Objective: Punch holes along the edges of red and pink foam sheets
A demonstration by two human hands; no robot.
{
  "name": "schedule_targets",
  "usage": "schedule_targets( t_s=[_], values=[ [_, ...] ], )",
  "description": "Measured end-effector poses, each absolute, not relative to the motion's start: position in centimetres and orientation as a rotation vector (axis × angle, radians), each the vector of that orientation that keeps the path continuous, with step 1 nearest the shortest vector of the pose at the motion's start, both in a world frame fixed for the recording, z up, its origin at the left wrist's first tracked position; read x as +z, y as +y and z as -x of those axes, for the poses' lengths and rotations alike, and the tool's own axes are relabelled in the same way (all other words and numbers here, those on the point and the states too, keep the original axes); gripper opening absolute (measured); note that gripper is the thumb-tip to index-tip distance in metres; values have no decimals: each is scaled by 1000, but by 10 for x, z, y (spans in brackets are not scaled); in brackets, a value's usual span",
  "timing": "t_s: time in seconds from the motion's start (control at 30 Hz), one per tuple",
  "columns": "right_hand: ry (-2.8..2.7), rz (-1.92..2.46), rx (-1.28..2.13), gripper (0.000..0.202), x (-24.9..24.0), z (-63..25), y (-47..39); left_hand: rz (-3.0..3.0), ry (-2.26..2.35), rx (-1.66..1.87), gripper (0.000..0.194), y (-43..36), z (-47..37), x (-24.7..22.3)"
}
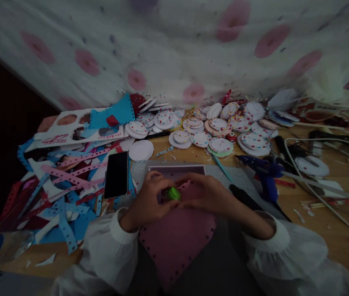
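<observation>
My left hand [148,197] and my right hand [207,193] meet over a pink foam sheet [174,242] with punched holes along its edge. Between the fingers of both hands sits a small green round object [173,193], pressed against the sheet's upper edge. What the green object is cannot be told in the dim light. A darker sheet [177,169] lies just beyond my fingers.
A black phone [116,174] lies left of my hands among blue, pink and red punched strips [70,176]. Several decorated white discs [217,123] cover the table's far side. A blue glue gun [263,172] and white cable [316,193] lie to the right.
</observation>
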State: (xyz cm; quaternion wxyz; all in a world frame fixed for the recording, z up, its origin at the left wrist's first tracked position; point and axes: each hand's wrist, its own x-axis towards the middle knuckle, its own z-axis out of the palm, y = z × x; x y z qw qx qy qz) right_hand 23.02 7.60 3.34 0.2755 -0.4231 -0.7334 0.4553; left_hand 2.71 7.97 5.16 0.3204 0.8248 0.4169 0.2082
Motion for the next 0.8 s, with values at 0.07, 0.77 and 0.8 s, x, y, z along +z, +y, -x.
schedule_targets(
  t_s=[0.07, 0.77, 0.8],
  values=[
    [-1928, 1127, 1236, 43, 31, -230, 75, -2182, 1098, 558, 11, 79, -29, 51],
    [-2063, 1070, 1162, 9, 32, -243, 84, -2008, 1059, 441, 34, 88, -12, 53],
    [-2054, 1073, 1168, 8, 33, -242, 83, -2001, 1057, 428, 33, 88, -12, 54]
  ],
)
